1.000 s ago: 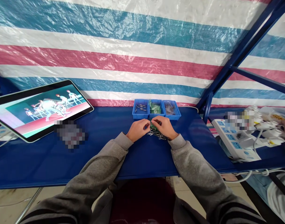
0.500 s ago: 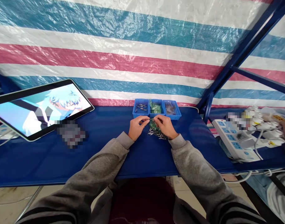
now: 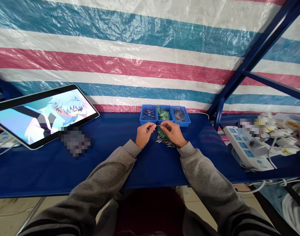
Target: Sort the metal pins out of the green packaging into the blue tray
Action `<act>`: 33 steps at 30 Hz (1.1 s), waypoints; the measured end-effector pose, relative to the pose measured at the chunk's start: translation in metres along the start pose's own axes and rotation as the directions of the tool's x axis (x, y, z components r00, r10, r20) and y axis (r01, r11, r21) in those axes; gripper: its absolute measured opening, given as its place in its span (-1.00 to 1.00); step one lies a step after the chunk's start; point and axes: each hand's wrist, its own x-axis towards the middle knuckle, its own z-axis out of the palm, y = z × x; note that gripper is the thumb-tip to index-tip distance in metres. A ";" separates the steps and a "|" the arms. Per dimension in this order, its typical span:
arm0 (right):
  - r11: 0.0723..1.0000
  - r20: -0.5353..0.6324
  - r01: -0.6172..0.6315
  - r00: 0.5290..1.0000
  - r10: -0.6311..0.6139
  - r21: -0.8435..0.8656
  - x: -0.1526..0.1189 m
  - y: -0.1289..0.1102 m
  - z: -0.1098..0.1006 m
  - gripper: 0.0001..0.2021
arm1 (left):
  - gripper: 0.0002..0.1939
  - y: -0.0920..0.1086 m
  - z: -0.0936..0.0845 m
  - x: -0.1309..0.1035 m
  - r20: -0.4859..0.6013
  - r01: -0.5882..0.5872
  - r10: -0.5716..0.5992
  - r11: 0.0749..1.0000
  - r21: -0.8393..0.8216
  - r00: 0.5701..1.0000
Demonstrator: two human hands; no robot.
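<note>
Rod (image 3: 158, 125) pinched level between two hands

The left hand (image 3: 142, 135) grips one end of the thin rod by thumb and fingertips, and the right hand (image 3: 173, 132) pinches the other, slightly above the desk (image 3: 152, 167) and toward its back edge. Whether it is one piece or two meeting end to end is too small to tell.

For good work here, a light pinch near each end seems best, with the two hands in one straight line so that the rod neither tilts nor slips. Both wrists low over the desk would steady such fine contact.

The loose pile (image 3: 166, 141) of metal pieces lies under and beside the right hand, with green bits (image 3: 162, 132) at its back; that palm is best held clear so as not to scatter them. Along the back edge, just beyond the fingers, stand the left bin (image 3: 140, 114) with metal pieces, the middle bin (image 3: 166, 106) with a green bag (image 3: 164, 114) and the right bin (image 3: 184, 124) with a clear bag (image 3: 179, 115). The fingertips could knock their front walls, so small movements suit this spot.
</note>
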 end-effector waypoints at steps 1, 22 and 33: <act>1.000 0.003 0.006 1.000 -0.006 -0.001 0.000 0.000 0.000 -0.83 | -0.70 0.001 0.000 0.000 0.002 -0.006 0.006 1.000 0.006 1.000; 0.998 0.012 -0.040 0.999 0.041 -0.041 -0.002 -0.001 0.002 -0.72 | -0.63 0.003 0.007 0.001 0.023 0.135 -0.137 0.918 -0.372 0.990; 0.998 -0.141 -0.062 0.988 0.058 -0.027 -0.001 0.000 -0.002 -0.71 | -0.66 0.001 0.000 -0.001 0.092 -0.062 0.060 0.998 0.027 0.994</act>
